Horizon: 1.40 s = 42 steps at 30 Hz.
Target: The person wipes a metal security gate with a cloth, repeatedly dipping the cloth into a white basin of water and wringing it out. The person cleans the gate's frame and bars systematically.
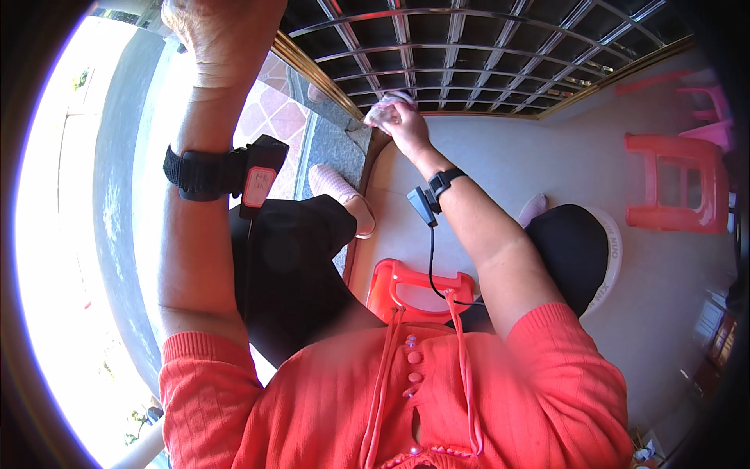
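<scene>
My right hand (408, 130) grips a crumpled pale cloth (387, 111) with pinkish markings. The cloth is at the lower corner of a door panel with a shiny metal grid (451, 50), near its gold-coloured frame (319, 73); whether it touches the grid I cannot tell. My left hand (214, 26) is raised at the top left, beside the panel's edge. Its fingers are cut off by the picture's top, so what it holds or touches is hidden. A black strapped device (225, 173) sits on my left wrist, and a smaller one (430, 199) on my right.
A red plastic stool (398, 272) stands between my legs. Another red stool (638, 184) is on the right, with a pink plastic chair (715, 135) behind it. A dark threshold (375, 146) divides the grey floor (498, 158) from the tiled ground (269, 117). A cable hangs from my right wrist.
</scene>
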Motion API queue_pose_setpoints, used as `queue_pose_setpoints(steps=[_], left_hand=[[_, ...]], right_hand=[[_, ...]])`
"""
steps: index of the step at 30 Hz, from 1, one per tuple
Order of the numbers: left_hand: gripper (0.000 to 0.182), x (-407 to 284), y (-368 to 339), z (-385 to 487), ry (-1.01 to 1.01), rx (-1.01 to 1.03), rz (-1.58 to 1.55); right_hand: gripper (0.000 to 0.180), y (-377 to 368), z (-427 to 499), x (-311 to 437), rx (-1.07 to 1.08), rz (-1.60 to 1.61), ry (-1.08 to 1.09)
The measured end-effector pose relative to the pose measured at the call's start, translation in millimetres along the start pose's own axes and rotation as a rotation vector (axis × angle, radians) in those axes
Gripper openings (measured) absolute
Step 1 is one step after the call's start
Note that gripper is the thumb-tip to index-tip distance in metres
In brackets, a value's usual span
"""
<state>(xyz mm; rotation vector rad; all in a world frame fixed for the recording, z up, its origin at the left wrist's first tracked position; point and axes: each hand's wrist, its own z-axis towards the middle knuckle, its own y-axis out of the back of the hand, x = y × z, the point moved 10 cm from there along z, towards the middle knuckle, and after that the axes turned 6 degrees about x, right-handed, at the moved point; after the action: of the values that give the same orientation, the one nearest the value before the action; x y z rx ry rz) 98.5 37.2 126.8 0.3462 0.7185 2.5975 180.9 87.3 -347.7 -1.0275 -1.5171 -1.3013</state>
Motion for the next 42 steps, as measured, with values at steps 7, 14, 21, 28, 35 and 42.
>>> queue_pose_setpoints(steps=[7, 14, 21, 28, 35, 42], left_hand=[[0.047, -9, 9, -4, -0.104, -0.055, -0.147], [0.047, 1, 1, -4, 0.006, -0.055, -0.121], [0.047, 1, 3, -3, -0.103, -0.072, -0.082], [0.049, 6, -3, -3, -0.052, -0.074, -0.192], [0.049, 0, -1, 1, 0.023, -0.035, -0.111], [0.050, 4, -4, -2, 0.003, -0.056, -0.207]], right_hand=[[0.029, 13, 1, 11, 0.070, -0.289, 0.041], [0.028, 25, -16, -1, -0.068, -0.437, -0.032], [0.024, -33, -12, 19, -0.009, -0.461, 0.211], [0.041, -79, 22, 4, 0.299, -0.092, 0.018], [0.035, -43, 2, 1, 0.138, -0.125, 0.051], [0.033, -39, -12, -36, 0.117, -0.415, 0.013]])
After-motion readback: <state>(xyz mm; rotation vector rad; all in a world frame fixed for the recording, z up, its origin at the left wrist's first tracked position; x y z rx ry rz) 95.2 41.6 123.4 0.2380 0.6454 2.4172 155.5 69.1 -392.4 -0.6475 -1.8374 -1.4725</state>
